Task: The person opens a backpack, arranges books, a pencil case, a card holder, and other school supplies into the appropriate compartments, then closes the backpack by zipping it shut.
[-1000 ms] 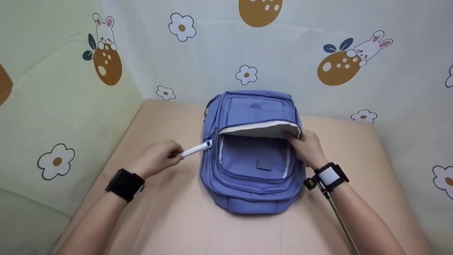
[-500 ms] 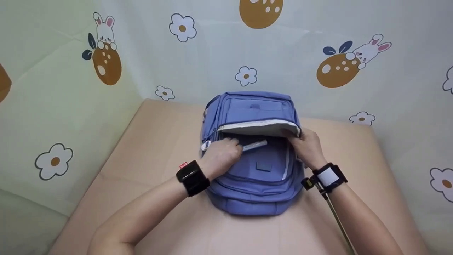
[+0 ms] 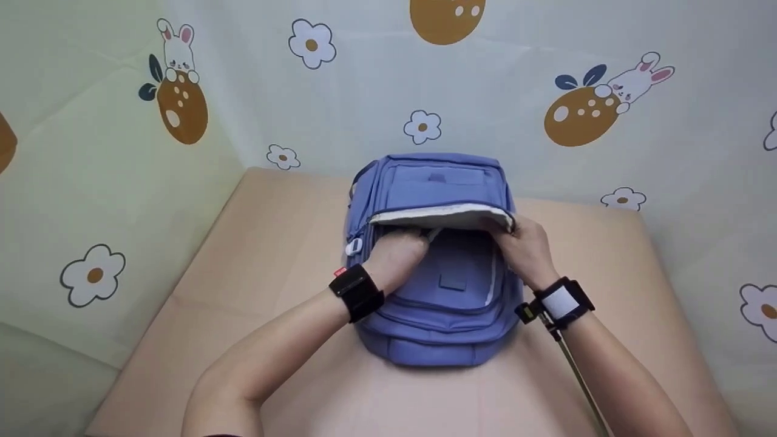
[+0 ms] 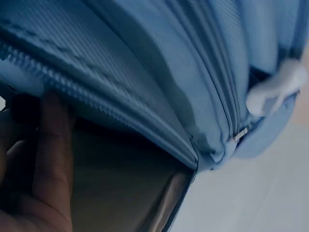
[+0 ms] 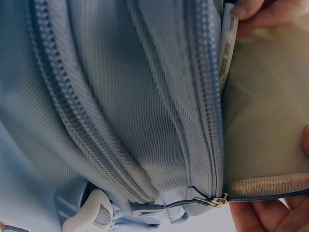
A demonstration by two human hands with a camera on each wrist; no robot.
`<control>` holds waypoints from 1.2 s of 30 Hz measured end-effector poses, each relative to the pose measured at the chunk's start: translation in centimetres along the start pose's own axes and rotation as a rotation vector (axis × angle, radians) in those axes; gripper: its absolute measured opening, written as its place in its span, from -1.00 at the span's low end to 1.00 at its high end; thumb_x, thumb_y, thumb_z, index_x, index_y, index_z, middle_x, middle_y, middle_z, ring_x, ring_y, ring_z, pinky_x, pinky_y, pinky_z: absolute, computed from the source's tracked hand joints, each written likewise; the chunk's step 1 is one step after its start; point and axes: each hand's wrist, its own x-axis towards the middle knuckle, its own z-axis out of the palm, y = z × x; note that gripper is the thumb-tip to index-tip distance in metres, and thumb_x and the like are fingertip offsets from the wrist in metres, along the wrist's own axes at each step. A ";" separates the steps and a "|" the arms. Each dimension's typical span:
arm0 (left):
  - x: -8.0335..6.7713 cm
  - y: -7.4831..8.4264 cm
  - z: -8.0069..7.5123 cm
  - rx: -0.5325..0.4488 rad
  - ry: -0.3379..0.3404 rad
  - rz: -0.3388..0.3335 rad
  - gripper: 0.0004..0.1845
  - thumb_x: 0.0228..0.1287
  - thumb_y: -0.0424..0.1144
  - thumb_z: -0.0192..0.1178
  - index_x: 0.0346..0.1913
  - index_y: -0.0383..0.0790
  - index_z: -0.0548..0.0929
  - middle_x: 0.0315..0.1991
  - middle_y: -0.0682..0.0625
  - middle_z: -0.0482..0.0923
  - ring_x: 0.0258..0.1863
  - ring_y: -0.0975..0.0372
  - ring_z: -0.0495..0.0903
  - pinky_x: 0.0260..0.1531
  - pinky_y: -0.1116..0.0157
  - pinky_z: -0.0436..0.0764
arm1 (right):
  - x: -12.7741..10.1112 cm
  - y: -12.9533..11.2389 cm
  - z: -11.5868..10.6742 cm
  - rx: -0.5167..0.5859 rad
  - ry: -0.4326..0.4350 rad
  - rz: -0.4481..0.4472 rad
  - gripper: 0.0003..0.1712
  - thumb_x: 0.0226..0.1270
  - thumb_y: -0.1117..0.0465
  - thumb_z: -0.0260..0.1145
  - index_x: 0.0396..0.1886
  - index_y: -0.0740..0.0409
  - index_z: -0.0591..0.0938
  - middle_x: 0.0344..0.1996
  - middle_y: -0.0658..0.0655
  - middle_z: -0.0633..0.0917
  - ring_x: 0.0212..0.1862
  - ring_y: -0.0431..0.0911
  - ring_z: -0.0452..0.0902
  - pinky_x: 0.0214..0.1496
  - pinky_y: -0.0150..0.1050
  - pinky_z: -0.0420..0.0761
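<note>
A blue backpack (image 3: 431,352) lies with its front pocket unzipped. My left hand (image 3: 397,258) reaches into the pocket mouth and pinches a slim white pen (image 5: 228,48) with dark printing along its side. Only a short light piece of it shows in the head view; my fingertips are hidden there under the flap. In the left wrist view, the fingers of my left hand (image 4: 53,164) are beside the zipper edge. My right hand (image 3: 528,249) grips the right corner of the pocket flap (image 3: 443,213), lifting it, with fingers on both sides of the cloth.
A white zipper pull (image 3: 354,246) hangs at the backpack's left side; another white pull (image 5: 91,212) shows in the right wrist view. The backpack rests on a beige table (image 3: 273,200). Behind stands a printed curtain (image 3: 358,91). A cable (image 3: 576,364) runs along the right forearm.
My left hand has moved right, from beside the backpack into the open front pocket, carrying the pen. The right hand keeps holding the flap up, almost unmoved.
</note>
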 end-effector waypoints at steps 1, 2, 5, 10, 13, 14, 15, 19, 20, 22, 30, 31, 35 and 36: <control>0.0 0.0 0.1 -0.026 0.003 -0.013 -0.93 0.29 -0.35 0.31 -0.37 -0.25 0.70 -0.42 -0.06 0.62 -0.54 0.07 0.63 -0.63 0.11 0.62 | -0.1 0.0 0.0 0.007 -0.006 0.006 -0.66 0.38 -0.03 0.43 -0.32 0.19 0.77 -0.63 0.06 0.55 -0.59 -0.07 0.46 -0.55 -0.25 0.44; 0.1 0.0 0.1 -0.051 -0.003 -0.022 -0.93 0.32 -0.30 0.32 -0.25 -0.25 0.73 -0.39 -0.07 0.63 -0.51 0.06 0.65 -0.59 0.10 0.63 | -0.1 0.1 0.1 0.015 -0.011 0.010 -0.66 0.38 -0.02 0.43 -0.32 0.20 0.76 -0.65 0.06 0.54 -0.62 -0.07 0.46 -0.58 -0.25 0.44; -0.2 -0.2 -0.1 -0.132 -0.019 -0.030 -0.63 0.37 -0.12 0.34 0.14 -0.21 0.71 -0.30 -0.11 0.66 -0.36 0.02 0.68 -0.43 0.07 0.66 | -0.2 0.3 0.2 0.024 -0.020 0.015 -0.66 0.39 -0.01 0.43 -0.31 0.21 0.76 -0.64 0.07 0.55 -0.64 -0.08 0.46 -0.61 -0.26 0.45; -2.2 -1.1 -1.4 -0.219 0.005 -0.008 -0.66 0.42 -0.06 0.30 -0.02 -0.30 0.71 -0.32 -0.12 0.64 -0.35 -0.01 0.67 -0.36 0.04 0.65 | -0.4 0.4 0.2 0.010 -0.029 -0.020 -0.70 0.39 0.05 0.43 -0.27 0.23 0.76 -0.58 0.09 0.58 -0.54 -0.05 0.48 -0.47 -0.25 0.47; -4.0 -2.5 -2.7 -0.234 0.019 -0.022 -0.70 0.44 -0.09 0.28 -0.33 -0.28 0.69 -0.42 -0.09 0.61 -0.45 0.01 0.64 -0.45 0.03 0.62 | -0.5 0.5 0.2 0.001 -0.042 -0.061 -0.74 0.39 0.08 0.43 -0.25 0.22 0.77 -0.48 0.10 0.66 -0.45 -0.04 0.52 -0.36 -0.19 0.52; -4.6 -3.1 -3.1 -0.229 0.025 -0.046 -0.69 0.43 -0.09 0.29 -0.38 -0.27 0.68 -0.45 -0.08 0.60 -0.48 0.02 0.62 -0.48 0.04 0.61 | -0.6 0.5 0.1 -0.001 -0.047 -0.079 -0.76 0.39 0.09 0.44 -0.23 0.21 0.78 -0.43 0.11 0.71 -0.39 -0.03 0.57 -0.30 -0.16 0.55; -5.1 -3.8 -3.6 -0.220 0.033 -0.079 -0.68 0.42 -0.09 0.30 -0.42 -0.27 0.66 -0.48 -0.07 0.59 -0.51 0.04 0.61 -0.52 0.05 0.60 | -0.7 0.5 0.0 0.000 -0.053 -0.096 -0.78 0.39 0.11 0.44 -0.20 0.20 0.79 -0.37 0.12 0.74 -0.34 -0.02 0.62 -0.23 -0.13 0.59; -6.1 -6.2 -5.1 -0.221 0.115 -0.173 -0.76 0.29 -0.17 0.43 -0.17 -0.30 0.70 -0.31 -0.10 0.69 -0.35 0.07 0.68 -0.39 0.09 0.67 | -1.2 0.6 -0.1 0.001 -0.076 -0.147 -0.76 0.37 0.22 0.44 -0.01 0.14 0.79 -0.07 0.16 0.79 0.00 0.06 0.70 0.11 0.01 0.62; -6.2 -6.6 -5.4 -0.239 0.142 -0.154 -0.71 0.26 -0.21 0.45 -0.06 -0.30 0.70 -0.22 -0.11 0.71 -0.26 0.07 0.70 -0.30 0.10 0.69 | -1.3 0.7 -0.2 -0.002 -0.082 -0.150 -0.74 0.36 0.26 0.44 0.03 0.13 0.78 -0.03 0.17 0.78 0.05 0.09 0.69 0.15 0.03 0.60; -6.1 -7.0 -5.6 -0.288 0.192 -0.052 -0.57 0.24 -0.29 0.46 0.16 -0.27 0.66 -0.03 -0.10 0.72 -0.06 0.07 0.71 -0.12 0.11 0.70 | -1.7 0.8 -0.2 -0.014 -0.095 -0.155 -0.67 0.33 0.33 0.44 0.08 0.11 0.77 0.04 0.18 0.76 0.10 0.13 0.67 0.20 0.07 0.58; -6.3 -6.2 -4.3 -0.388 0.310 0.244 -0.74 0.28 -0.39 0.41 0.02 -0.22 0.76 -0.07 -0.02 0.76 -0.06 0.15 0.73 0.00 0.24 0.68 | -3.6 1.8 -0.7 -0.120 -0.095 -0.316 -0.53 0.27 0.46 0.42 0.17 0.11 0.73 0.16 0.20 0.70 0.22 0.16 0.60 0.29 0.06 0.52; -6.5 -6.2 -4.1 -0.384 0.311 0.249 -0.76 0.26 -0.40 0.41 -0.01 -0.22 0.75 -0.08 -0.01 0.76 -0.07 0.15 0.73 0.00 0.25 0.68 | -3.9 2.0 -0.8 -0.131 -0.091 -0.354 -0.52 0.25 0.47 0.43 0.17 0.12 0.72 0.17 0.20 0.69 0.23 0.15 0.59 0.31 0.02 0.50; -7.3 -6.2 -3.4 -0.358 0.291 0.285 -0.78 0.23 -0.42 0.42 -0.07 -0.24 0.72 -0.11 -0.02 0.74 -0.07 0.16 0.72 0.00 0.27 0.67 | -5.2 2.6 -1.3 -0.171 -0.084 -0.508 -0.41 0.13 0.51 0.47 0.21 0.18 0.68 0.20 0.21 0.67 0.27 0.12 0.56 0.40 -0.18 0.40; -7.5 -6.2 -3.2 -0.354 0.284 0.295 -0.79 0.23 -0.42 0.42 -0.08 -0.24 0.72 -0.11 -0.02 0.73 -0.07 0.16 0.71 0.00 0.27 0.67 | -5.5 2.8 -1.5 -0.181 -0.086 -0.542 -0.39 0.10 0.51 0.47 0.22 0.20 0.67 0.21 0.21 0.66 0.28 0.11 0.55 0.42 -0.23 0.37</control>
